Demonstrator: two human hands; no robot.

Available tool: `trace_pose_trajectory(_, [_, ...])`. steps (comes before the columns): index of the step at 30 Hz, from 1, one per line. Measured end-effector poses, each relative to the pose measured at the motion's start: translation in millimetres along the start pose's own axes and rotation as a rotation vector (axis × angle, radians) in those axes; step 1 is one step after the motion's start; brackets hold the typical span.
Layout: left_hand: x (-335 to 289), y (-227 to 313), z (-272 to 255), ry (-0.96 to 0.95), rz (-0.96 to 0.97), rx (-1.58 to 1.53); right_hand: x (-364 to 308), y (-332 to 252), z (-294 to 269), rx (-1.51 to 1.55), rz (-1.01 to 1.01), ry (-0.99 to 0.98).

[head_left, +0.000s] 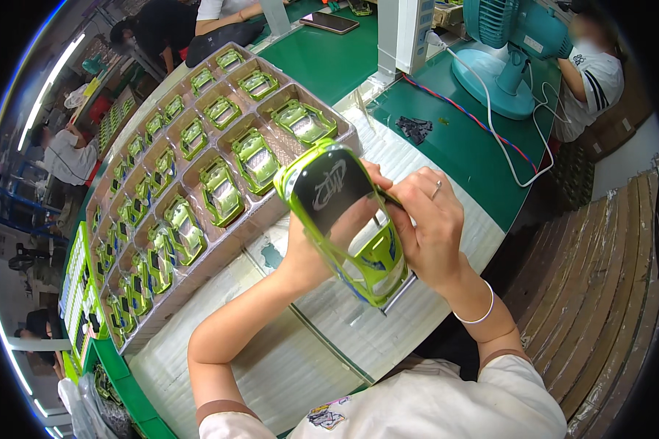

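A lime-green toy car body shell [379, 267] with a black front panel and a clear window is held tilted above the work surface. My left hand [304, 252] is wrapped round its far left side, partly hidden behind the shell. At the shell's right edge my right hand [433, 219] is closed, with thumb and fingers pinching a small dark piece [394, 200] whose kind I cannot make out. A thin metallic rod [399, 294] shows beside the shell's lower end; what holds it is hidden. Similar green shells [255, 161] sit in the compartments of a clear plastic tray [260, 219] to the left.
Small black parts [415, 129] lie on the green table [458, 157]. Beyond are a teal fan [494, 80], a white cable [483, 121] and a phone [329, 23]. Stacked brown boards [593, 293] stand at right. Other people work at the far and left sides.
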State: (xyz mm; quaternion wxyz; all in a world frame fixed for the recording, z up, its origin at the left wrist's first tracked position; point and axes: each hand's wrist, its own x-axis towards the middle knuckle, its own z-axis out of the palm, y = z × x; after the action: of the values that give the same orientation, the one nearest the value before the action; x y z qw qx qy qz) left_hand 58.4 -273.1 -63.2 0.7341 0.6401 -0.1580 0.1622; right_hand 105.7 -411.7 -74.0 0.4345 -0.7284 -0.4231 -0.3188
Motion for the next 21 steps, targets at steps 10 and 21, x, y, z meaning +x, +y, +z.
trace_pose_trajectory(10, [3.7, -0.5, -7.4, 0.14, -0.423, -0.099, 4.3, 5.6, 5.2, -0.072, 0.041, 0.054])
trace_pose_trajectory(21, [-8.6, -6.4, -25.0, 0.052, -0.515, -0.335, 6.0, 3.6, 2.3, 0.016, -0.018, -0.044])
